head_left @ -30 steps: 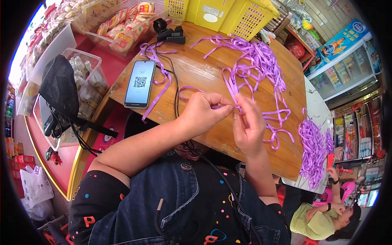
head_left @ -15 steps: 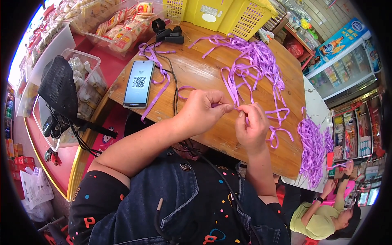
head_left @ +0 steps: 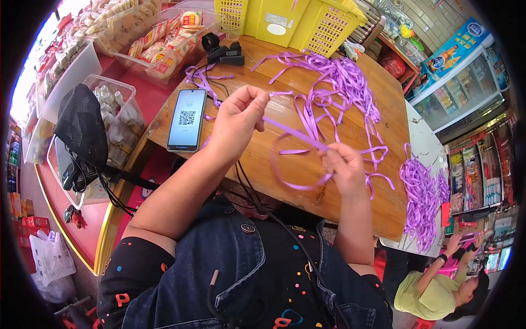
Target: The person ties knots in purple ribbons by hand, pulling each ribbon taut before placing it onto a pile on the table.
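Head view: both hands are closed, fingers pinched on one purple ribbon (head_left: pixel 296 133), which runs slanting between them above the table (head_left: pixel 392 96). Left hand (head_left: pixel 245 109) is higher and farther out; right hand (head_left: pixel 342 164) is nearer the body, and a slack loop of the ribbon hangs just left of it. Beyond the right hand lies a tangled heap (head_left: pixel 345 82), its loose strands trailing down close beside that hand. Well to its right, a second heap (head_left: pixel 419 192) hangs over the edge of a white table (head_left: pixel 424 131). A phone (head_left: pixel 187 118), screen lit, lies just left of the left hand, and cords (head_left: pixel 241 178) pass beneath that forearm. Past the left hand sit a black device (head_left: pixel 230 55) and, farther, a yellow crate (head_left: pixel 302 34). Left of the phone, a black mesh bag (head_left: pixel 82 123) partly blocks a tub (head_left: pixel 131 93) of bottles. A person (head_left: pixel 424 296) in green sits far right of the hands.
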The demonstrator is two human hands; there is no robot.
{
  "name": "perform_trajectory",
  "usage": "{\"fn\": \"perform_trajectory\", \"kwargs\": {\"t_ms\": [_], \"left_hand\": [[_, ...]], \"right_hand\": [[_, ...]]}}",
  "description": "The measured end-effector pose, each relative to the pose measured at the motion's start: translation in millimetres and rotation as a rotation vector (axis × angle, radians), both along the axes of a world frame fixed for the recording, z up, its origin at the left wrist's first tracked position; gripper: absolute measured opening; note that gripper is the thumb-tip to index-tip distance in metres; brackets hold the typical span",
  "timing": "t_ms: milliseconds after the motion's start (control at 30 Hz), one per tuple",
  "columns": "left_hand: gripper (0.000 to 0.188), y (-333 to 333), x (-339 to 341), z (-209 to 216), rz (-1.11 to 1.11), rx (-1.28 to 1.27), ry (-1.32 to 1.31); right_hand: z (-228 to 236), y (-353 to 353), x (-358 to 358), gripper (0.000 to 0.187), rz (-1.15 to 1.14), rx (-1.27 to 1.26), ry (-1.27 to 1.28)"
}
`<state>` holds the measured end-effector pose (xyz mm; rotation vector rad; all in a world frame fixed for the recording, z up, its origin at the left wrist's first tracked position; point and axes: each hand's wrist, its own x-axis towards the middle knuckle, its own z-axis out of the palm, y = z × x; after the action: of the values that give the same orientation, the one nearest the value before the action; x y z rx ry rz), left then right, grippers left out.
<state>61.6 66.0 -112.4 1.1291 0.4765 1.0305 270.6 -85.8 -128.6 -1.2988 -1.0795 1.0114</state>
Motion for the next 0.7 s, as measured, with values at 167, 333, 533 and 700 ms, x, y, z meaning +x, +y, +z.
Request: {"fn": "perform_trajectory", "kwargs": {"t_ms": [167, 333, 533, 700], "left_hand": [[0.016, 13, -2, -7, 0.036, -0.021, -0.039], [0.015, 15, 0, -5, 0.095, -0.086, 0.005], [0.013, 18, -4, -6, 0.107, -0.106, 0.001], [0.016, 26, -9, -4, 0.188, -0.101, -0.027]], "right_hand": [[-3, -7, 33, 0.016, -0.095, 0.090, 0.140], [0, -10, 47, 0.019, -0.231, 0.154, 0.321], [-1, -15, 65, 0.018, -0.315, 0.166, 0.446], [-3, -19, 81, 0.020, -0.286, 0.228, 0.530]]}}
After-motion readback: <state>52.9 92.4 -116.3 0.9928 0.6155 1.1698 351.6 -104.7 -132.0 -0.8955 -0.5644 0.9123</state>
